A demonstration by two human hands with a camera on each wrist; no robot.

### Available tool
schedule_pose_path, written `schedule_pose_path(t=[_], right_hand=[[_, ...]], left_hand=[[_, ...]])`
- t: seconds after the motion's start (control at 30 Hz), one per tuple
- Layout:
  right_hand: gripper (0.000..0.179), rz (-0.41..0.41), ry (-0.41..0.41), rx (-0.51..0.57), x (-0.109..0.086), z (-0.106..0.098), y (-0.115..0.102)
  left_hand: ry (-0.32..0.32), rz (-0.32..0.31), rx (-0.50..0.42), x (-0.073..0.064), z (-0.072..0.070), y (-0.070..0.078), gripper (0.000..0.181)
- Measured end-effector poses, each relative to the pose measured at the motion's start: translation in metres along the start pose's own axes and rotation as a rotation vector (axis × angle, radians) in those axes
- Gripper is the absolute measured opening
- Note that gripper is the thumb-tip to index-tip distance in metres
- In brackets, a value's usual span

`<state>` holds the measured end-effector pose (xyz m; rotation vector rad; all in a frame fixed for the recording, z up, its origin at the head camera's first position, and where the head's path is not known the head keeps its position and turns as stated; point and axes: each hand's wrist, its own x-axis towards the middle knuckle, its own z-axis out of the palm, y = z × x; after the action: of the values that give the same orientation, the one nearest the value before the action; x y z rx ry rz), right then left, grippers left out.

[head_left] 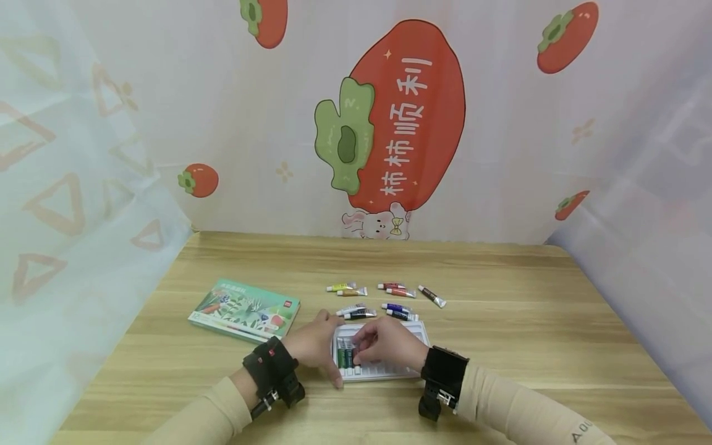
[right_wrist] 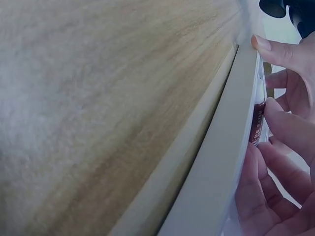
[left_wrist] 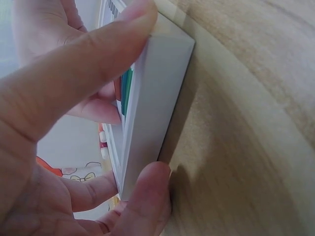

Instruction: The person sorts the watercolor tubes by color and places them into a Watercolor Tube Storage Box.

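A white plastic tray [head_left: 389, 374] lies on the wooden table in front of me. My left hand [head_left: 317, 341] holds its left end, thumb at the near corner and fingers round the far one; in the left wrist view that end wall [left_wrist: 160, 81] shows between them. My right hand [head_left: 394, 343] reaches over the tray and pinches a reddish-brown paint tube [right_wrist: 257, 123], which sits low in the tray beside the green paint tubes [head_left: 342, 357]. In the head view the right fingers cover most of that tube.
Behind the tray lie several paint tubes in pairs: yellow and ochre [head_left: 340, 287], white and black [head_left: 360, 314], reds [head_left: 400, 292], blues [head_left: 402, 314]. A single dark brown tube [head_left: 432, 296] lies to their right. A green illustrated box [head_left: 245, 311] rests at the left.
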<state>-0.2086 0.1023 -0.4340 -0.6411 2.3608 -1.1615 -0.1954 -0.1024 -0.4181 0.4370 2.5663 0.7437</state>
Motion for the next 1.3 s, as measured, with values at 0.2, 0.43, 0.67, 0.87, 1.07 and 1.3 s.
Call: schedule_pose_path(t=[0.2, 0.43, 0.67, 0.87, 1.07, 1.3], right_hand=[[0.023, 0.015, 0.014, 0.015, -0.001, -0.001, 0.001], [0.024, -0.019, 0.004, -0.053, 0.0, -0.006, -0.003], [0.023, -0.098, -0.069, -0.292, 0.002, -0.013, -0.017], [0.025, -0.128, -0.088, -0.44, 0.001, -0.012, -0.022], [0.032, -0.191, -0.091, -0.509, -0.005, -0.011, -0.017], [0.029, -0.302, -0.033, -0.54, -0.015, -0.019, 0.001]], left_hand=[[0.0, 0.005, 0.005, 0.002, 0.0, 0.001, 0.115], [0.003, 0.02, 0.018, 0.003, -0.003, 0.004, 0.115], [0.0, 0.01, 0.01, 0.003, -0.004, 0.004, 0.114], [0.003, 0.005, -0.015, 0.003, -0.003, 0.003, 0.115], [0.01, 0.007, -0.012, 0.001, -0.001, 0.002, 0.116], [0.007, 0.01, -0.04, -0.003, -0.001, 0.002, 0.12]])
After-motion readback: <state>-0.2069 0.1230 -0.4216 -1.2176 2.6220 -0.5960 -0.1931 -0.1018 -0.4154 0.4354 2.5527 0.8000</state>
